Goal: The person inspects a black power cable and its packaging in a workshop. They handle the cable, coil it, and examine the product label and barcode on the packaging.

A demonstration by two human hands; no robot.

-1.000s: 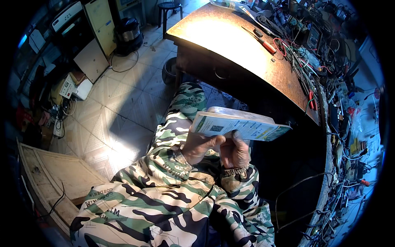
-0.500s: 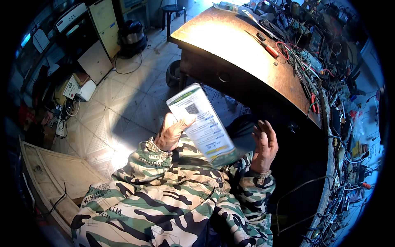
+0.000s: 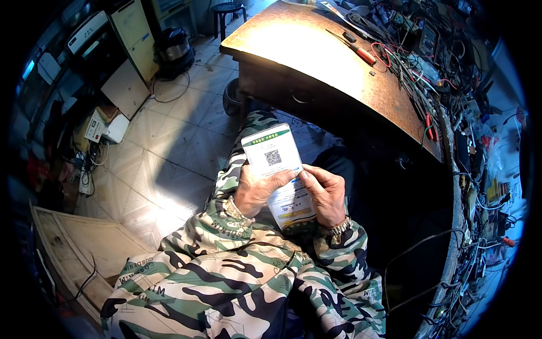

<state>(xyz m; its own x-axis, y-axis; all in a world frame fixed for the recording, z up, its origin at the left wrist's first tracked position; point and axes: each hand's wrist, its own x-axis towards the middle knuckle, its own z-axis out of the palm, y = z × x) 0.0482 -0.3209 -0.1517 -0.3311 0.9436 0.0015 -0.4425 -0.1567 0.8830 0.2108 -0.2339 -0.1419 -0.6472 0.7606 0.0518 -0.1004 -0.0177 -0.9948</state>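
Observation:
In front of my lap I hold a flat white printed package (image 3: 275, 148) with both hands. It has rounded corners, a green band at its far end, a square black code below that, and blue and yellow print lower down. My left hand (image 3: 255, 191) is closed on its left side, thumb lying across the printed face. At its right edge my right hand (image 3: 327, 195) grips with thumb and fingertips. The fingers behind the package are hidden, and whether it is a thin box or a sleeve I cannot tell.
Ahead stands a brown wooden desk (image 3: 265, 39) under bright light, a red-handled screwdriver (image 3: 364, 55) on it. Tangled cables and tools (image 3: 418, 73) crowd its right side. A wooden panel (image 3: 96, 237) is at lower left, a bin (image 3: 231, 97) by the desk, a stool (image 3: 228, 10) at the back.
My right hand, apart and open before, has come left and taken hold of the package's right edge. The package has turned more upright, and my left hand has moved slightly right and down.

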